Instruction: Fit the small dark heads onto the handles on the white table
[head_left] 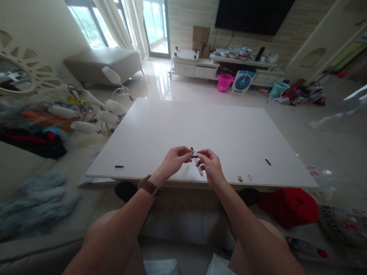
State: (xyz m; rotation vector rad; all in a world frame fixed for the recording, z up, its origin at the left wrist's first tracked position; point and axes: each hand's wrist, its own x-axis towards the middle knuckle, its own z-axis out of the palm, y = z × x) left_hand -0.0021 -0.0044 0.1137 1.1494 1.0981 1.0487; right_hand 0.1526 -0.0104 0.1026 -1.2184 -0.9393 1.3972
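Observation:
Above the near part of a white table [183, 125], my left hand [174, 160] and my right hand [211, 164] meet at a small dark-and-silver piece [194, 154]. Thumb and fingers of each hand pinch it from opposite sides; its exact kind is too small to make out. A slim pale stick-like thing [200, 169] slants beneath it, partly hidden by my right fingers, and I cannot tell whether the two are joined. My left wrist wears a brown band [150, 186].
On the tabletop lie a short black strip [119, 166], a dark green strip [268, 162], a small yellow-and-dark piece [240, 178] and a small clear piece [249, 177]. A lamp with several white shades [107, 116] stands by the left edge, a red stool [297, 207] near the right corner.

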